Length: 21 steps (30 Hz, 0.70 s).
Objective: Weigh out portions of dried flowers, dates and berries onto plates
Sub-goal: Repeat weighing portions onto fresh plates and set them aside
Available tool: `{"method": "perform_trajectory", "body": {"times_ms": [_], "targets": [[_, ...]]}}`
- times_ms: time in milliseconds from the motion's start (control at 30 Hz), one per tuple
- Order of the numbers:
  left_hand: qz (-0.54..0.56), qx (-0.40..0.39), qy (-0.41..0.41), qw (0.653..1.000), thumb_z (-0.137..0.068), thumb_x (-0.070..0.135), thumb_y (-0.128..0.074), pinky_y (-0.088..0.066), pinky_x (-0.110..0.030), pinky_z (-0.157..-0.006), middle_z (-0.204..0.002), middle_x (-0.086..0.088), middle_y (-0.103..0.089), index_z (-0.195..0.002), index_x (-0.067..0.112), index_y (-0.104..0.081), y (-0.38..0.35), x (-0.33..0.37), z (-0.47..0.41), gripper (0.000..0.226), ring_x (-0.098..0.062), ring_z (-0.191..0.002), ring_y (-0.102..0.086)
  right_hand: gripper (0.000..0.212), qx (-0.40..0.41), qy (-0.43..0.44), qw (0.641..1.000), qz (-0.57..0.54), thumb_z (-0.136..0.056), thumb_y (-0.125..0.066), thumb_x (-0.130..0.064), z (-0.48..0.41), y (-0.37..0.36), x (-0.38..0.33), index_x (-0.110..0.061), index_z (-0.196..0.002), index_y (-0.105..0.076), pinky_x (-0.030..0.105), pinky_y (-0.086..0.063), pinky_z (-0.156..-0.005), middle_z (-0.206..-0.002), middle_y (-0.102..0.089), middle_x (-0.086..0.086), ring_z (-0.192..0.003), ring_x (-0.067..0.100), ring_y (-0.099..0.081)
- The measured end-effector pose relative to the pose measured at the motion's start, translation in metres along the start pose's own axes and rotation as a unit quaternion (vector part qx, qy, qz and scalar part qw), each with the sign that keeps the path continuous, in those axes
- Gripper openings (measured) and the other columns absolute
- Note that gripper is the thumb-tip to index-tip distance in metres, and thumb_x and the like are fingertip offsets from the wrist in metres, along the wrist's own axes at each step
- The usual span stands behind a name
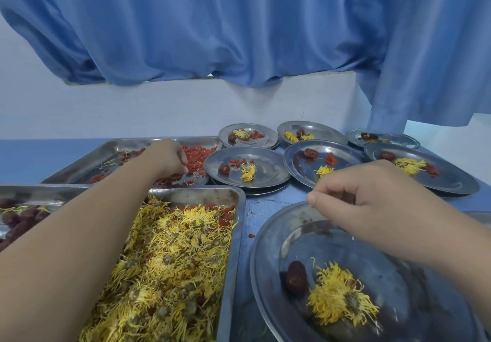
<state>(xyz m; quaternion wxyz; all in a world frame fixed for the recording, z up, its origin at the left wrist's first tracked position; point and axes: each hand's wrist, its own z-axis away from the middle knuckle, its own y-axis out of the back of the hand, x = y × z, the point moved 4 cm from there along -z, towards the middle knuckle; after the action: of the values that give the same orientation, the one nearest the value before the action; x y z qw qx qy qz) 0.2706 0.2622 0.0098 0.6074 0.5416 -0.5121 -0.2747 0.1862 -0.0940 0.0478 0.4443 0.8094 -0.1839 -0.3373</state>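
Observation:
My left hand reaches into the far steel tray, its fingertips curled down into the pile of red berries and pinching some. Over the far rim of the near plate my right hand hovers with loosely curled fingers and nothing visible in it. That plate carries one dark red date and a yellow dried flower. A big tray full of yellow dried flowers lies under my left forearm.
A third tray with dates sits at the left edge. Several filled steel plates, such as the nearest, stand at the back right, some stacked. One stray berry lies on the blue tabletop. A blue curtain hangs behind.

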Motion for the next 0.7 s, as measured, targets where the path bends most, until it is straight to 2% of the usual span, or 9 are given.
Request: {"method": "perform_trajectory", "body": {"times_ms": [100, 167, 267, 333, 400, 567, 633, 700], "targets": [[0.0, -0.001, -0.004, 1.0, -0.082, 0.001, -0.071, -0.046, -0.03, -0.074, -0.095, -0.005, -0.066, -0.081, 0.012, -0.066, -0.002, -0.001, 0.003, 0.013, -0.02, -0.088, -0.06, 0.033, -0.001, -0.001, 1.0, 0.001, -0.085, -0.052, -0.044, 0.0, 0.001, 0.001, -0.022, -0.061, -0.055, 0.021, -0.033, -0.045, -0.049, -0.051, -0.007, -0.045, 0.007, -0.041], [0.006, 0.006, -0.005, 1.0, -0.083, -0.004, -0.066, -0.045, -0.029, -0.071, -0.091, -0.004, -0.065, -0.078, 0.013, -0.064, -0.001, -0.001, 0.004, 0.018, -0.018, -0.082, -0.059, 0.033, -0.001, -0.004, 1.0, 0.002, -0.085, -0.051, -0.045, 0.001, 0.001, 0.001, -0.022, -0.061, -0.055, 0.026, -0.036, -0.048, -0.05, -0.051, -0.007, -0.045, 0.007, -0.041], [0.041, 0.016, 0.002, 0.999, -0.082, -0.007, -0.064, -0.047, -0.027, -0.062, -0.075, -0.005, -0.064, -0.077, 0.013, -0.062, 0.001, -0.005, 0.007, 0.021, -0.017, -0.064, -0.058, 0.034, 0.003, -0.006, 1.0, 0.001, -0.084, -0.051, -0.046, 0.001, 0.002, 0.001, -0.023, -0.06, -0.054, 0.03, -0.038, -0.049, -0.049, -0.05, -0.008, -0.045, 0.008, -0.04], [0.062, 0.016, -0.001, 0.998, -0.081, -0.008, -0.064, -0.05, -0.028, -0.059, -0.072, -0.008, -0.065, -0.08, 0.011, -0.063, 0.003, -0.008, 0.01, 0.019, -0.018, -0.057, -0.059, 0.035, 0.001, -0.009, 1.0, 0.0, -0.085, -0.052, -0.045, 0.0, 0.002, 0.002, -0.022, -0.059, -0.054, 0.031, -0.037, -0.049, -0.048, -0.049, -0.008, -0.044, 0.008, -0.039], [0.075, 0.015, -0.012, 0.997, -0.08, -0.01, -0.064, -0.057, -0.035, -0.067, -0.077, -0.011, -0.068, -0.082, 0.01, -0.063, 0.003, -0.009, 0.011, 0.02, -0.021, -0.061, -0.063, 0.036, -0.003, -0.014, 1.0, 0.001, -0.087, -0.053, -0.044, 0.0, 0.002, 0.005, -0.023, -0.057, -0.053, 0.029, -0.035, -0.049, -0.047, -0.047, -0.008, -0.043, 0.008, -0.038], [0.107, 0.023, -0.027, 0.994, -0.08, -0.008, -0.068, -0.059, -0.044, -0.079, -0.076, -0.012, -0.072, -0.084, 0.009, -0.065, 0.001, -0.014, 0.012, 0.017, -0.026, -0.071, -0.072, 0.038, -0.006, -0.031, 0.999, 0.006, -0.088, -0.054, -0.042, 0.0, 0.0, 0.014, -0.03, -0.052, -0.052, 0.024, -0.034, -0.047, -0.047, -0.049, -0.011, -0.043, 0.007, -0.042], [0.138, 0.023, -0.031, 0.99, -0.081, -0.006, -0.069, -0.06, -0.041, -0.077, -0.076, -0.013, -0.072, -0.085, 0.009, -0.066, 0.002, -0.015, 0.015, 0.015, -0.024, -0.07, -0.072, 0.037, 0.002, -0.03, 0.999, 0.013, -0.088, -0.054, -0.042, 0.0, 0.001, 0.018, -0.029, -0.053, -0.052, 0.02, -0.033, -0.046, -0.047, -0.05, -0.012, -0.044, 0.006, -0.044], [0.196, 0.018, -0.035, 0.98, -0.082, -0.005, -0.07, -0.06, -0.031, -0.067, -0.072, -0.011, -0.071, -0.086, 0.008, -0.066, 0.005, -0.012, 0.019, 0.015, -0.019, -0.064, -0.072, 0.033, 0.01, -0.029, 0.999, 0.02, -0.086, -0.054, -0.043, 0.0, 0.003, 0.02, -0.03, -0.056, -0.055, 0.019, -0.032, -0.045, -0.05, -0.052, -0.013, -0.047, 0.005, -0.046]]}}
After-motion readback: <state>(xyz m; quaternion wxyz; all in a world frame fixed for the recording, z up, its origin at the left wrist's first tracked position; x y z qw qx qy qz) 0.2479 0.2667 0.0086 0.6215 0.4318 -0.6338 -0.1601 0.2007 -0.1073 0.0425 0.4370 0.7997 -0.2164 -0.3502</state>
